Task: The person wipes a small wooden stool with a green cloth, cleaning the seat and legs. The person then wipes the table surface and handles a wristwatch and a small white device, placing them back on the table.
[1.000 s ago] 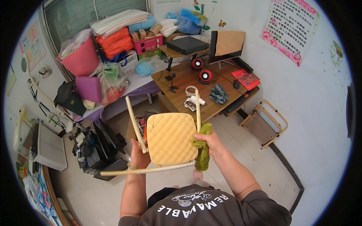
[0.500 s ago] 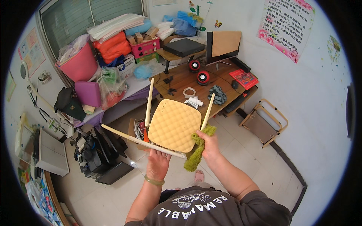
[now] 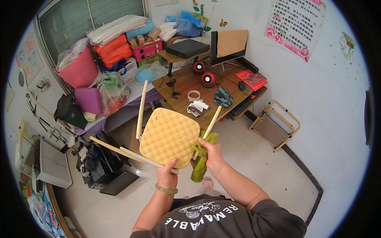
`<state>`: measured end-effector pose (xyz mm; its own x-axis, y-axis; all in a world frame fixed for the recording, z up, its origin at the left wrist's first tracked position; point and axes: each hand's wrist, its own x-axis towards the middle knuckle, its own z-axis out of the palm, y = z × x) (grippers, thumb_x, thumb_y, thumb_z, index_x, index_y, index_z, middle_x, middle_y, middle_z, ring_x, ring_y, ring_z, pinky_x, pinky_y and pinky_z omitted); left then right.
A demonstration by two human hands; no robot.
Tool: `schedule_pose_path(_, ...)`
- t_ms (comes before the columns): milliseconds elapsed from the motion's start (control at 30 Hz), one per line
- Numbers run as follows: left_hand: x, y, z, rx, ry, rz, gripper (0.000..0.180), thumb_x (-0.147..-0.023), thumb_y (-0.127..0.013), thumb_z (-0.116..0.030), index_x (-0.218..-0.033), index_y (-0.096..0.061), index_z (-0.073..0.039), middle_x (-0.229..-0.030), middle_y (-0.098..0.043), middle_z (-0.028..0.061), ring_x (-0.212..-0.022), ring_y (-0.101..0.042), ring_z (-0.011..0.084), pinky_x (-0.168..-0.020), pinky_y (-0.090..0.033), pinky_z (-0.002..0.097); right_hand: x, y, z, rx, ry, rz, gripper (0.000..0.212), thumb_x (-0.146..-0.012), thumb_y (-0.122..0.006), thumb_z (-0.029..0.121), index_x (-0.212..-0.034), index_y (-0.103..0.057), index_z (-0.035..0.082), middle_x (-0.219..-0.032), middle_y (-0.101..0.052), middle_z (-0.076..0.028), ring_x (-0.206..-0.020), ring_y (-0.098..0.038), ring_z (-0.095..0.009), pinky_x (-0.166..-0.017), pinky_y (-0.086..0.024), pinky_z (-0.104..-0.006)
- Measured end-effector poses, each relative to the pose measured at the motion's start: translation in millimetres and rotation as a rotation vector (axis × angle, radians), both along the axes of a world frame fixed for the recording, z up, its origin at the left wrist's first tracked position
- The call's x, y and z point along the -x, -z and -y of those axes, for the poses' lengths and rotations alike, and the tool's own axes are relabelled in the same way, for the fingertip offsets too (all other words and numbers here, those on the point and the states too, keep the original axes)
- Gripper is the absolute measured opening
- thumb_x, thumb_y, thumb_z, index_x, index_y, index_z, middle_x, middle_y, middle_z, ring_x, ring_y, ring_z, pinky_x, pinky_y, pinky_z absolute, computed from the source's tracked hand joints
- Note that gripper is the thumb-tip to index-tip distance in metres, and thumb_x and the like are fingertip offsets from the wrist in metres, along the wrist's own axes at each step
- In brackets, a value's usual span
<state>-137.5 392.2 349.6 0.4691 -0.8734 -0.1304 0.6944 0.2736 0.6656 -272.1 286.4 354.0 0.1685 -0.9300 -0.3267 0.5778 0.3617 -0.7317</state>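
Observation:
A yellow stool (image 3: 170, 137) with a quilted-looking square seat is held up in front of me, its pale legs pointing outward. My left hand (image 3: 167, 175) is closed on the near edge of the stool, thumb on top of the seat and fingers hidden below. With my right hand (image 3: 213, 154) I hold a fuzzy olive-green cloth (image 3: 200, 169) against the right side of the stool, where a leg meets the seat. Part of the cloth is wrapped about that leg, and its other end hangs down.
Ahead stands a wooden desk (image 3: 180, 84) with a monitor (image 3: 229, 45), red-black speakers, a tape roll and a dark grey cloth (image 3: 223, 97). A folding chair (image 3: 274, 126) leans at the right wall. Computer parts (image 3: 97, 168) lie on the floor at left.
The stool has shifted left and slightly toward me and turned a little. My left hand went from open fingers under its edge to a thumb-over grip. My right hand moved left with the cloth.

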Motion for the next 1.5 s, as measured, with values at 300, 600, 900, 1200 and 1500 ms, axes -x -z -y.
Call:
schedule_pose_path(300,-20.6,20.3,-27.4,-0.057,0.075,0.010,0.062,-0.079,-0.063,0.000,-0.137,-0.041,0.000,-0.127,-0.056,0.0123,-0.116,-0.057,0.0271,-0.099,-0.047,0.0389,65.2,-21.5,89.9,0.094,0.382,-0.038,0.028,-0.084,-0.070,0.005,-0.110,-0.061,-0.004,-0.105,-0.067,-0.012,-0.091,-0.066,-0.024,-0.081,-0.055,-0.0374)
schedule_pose_path(600,-40.8,38.2,-21.2,-0.054,0.057,-0.072,0.060,-0.081,-0.065,-0.003,-0.136,-0.042,0.000,-0.129,-0.055,0.0110,-0.117,-0.056,0.0252,-0.100,-0.045,0.0372,57.1,-43.2,18.5,0.568,0.308,-0.307,0.031,-0.089,-0.069,0.012,-0.115,-0.057,0.000,-0.110,-0.065,-0.010,-0.098,-0.063,-0.019,-0.083,-0.052,-0.0336)
schedule_pose_path(900,-37.1,44.2,-12.8,0.025,0.223,-0.215,0.058,-0.082,-0.066,-0.005,-0.135,-0.044,0.000,-0.130,-0.056,0.0113,-0.116,-0.056,0.0248,-0.101,-0.045,0.0372,5.6,-25.6,-69.9,1.731,-0.225,-1.350,0.053,-0.072,-0.060,0.015,-0.123,-0.060,0.002,-0.128,-0.060,-0.016,-0.112,-0.059,-0.033,-0.076,-0.050,-0.0348)
schedule_pose_path(1200,-23.1,28.7,-27.2,0.057,0.129,-0.004,0.064,-0.079,-0.065,-0.004,-0.139,-0.041,-0.001,-0.132,-0.055,0.0110,-0.121,-0.054,0.0274,-0.104,-0.043,0.0395,-2.1,-17.1,-39.7,1.551,-0.127,-1.432,0.048,-0.074,-0.064,0.024,-0.115,-0.063,-0.002,-0.124,-0.062,-0.017,-0.109,-0.061,-0.031,-0.070,-0.052,-0.0386)
schedule_pose_path(1500,-21.7,26.1,-29.6,-0.015,0.144,0.051,0.067,-0.077,-0.065,-0.002,-0.139,-0.039,0.000,-0.133,-0.055,0.0117,-0.121,-0.054,0.0275,-0.104,-0.044,0.0403,2.8,-18.8,-23.8,1.460,-0.036,-1.497,0.053,-0.079,-0.066,0.037,-0.113,-0.063,-0.003,-0.119,-0.064,-0.018,-0.101,-0.063,-0.033,-0.069,-0.053,-0.0366)
